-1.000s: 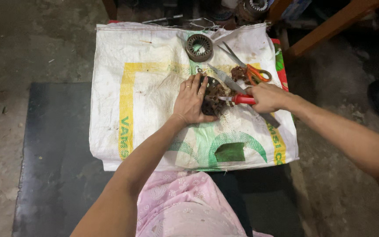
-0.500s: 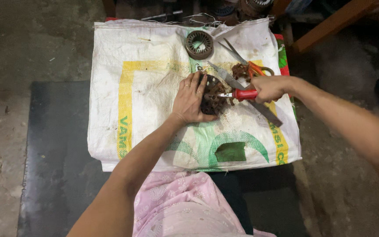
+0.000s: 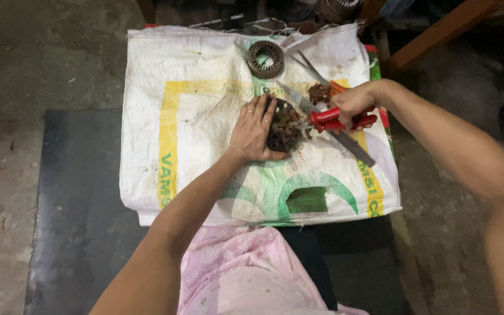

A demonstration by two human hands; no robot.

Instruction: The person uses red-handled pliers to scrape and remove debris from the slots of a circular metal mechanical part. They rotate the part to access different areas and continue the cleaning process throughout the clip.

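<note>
My left hand (image 3: 252,132) presses on a dark round motor stator (image 3: 282,125) full of tangled copper wire, holding it against a white woven sack (image 3: 193,116). My right hand (image 3: 354,104) grips red-handled pliers (image 3: 336,121), whose jaws reach into the wire at the stator's right side. A long flat metal blade (image 3: 345,144) lies on the sack under the pliers.
A second, bare stator ring (image 3: 265,59) sits at the sack's far edge. Orange-handled scissors (image 3: 322,79) and a clump of pulled copper wire (image 3: 319,93) lie behind my right hand. A black mat (image 3: 83,221) lies under the sack; wooden beams stand at the far right.
My right hand has lifted and turned, so the pliers' red handles now show spread below the fingers. The left hand and stator stay in place.
</note>
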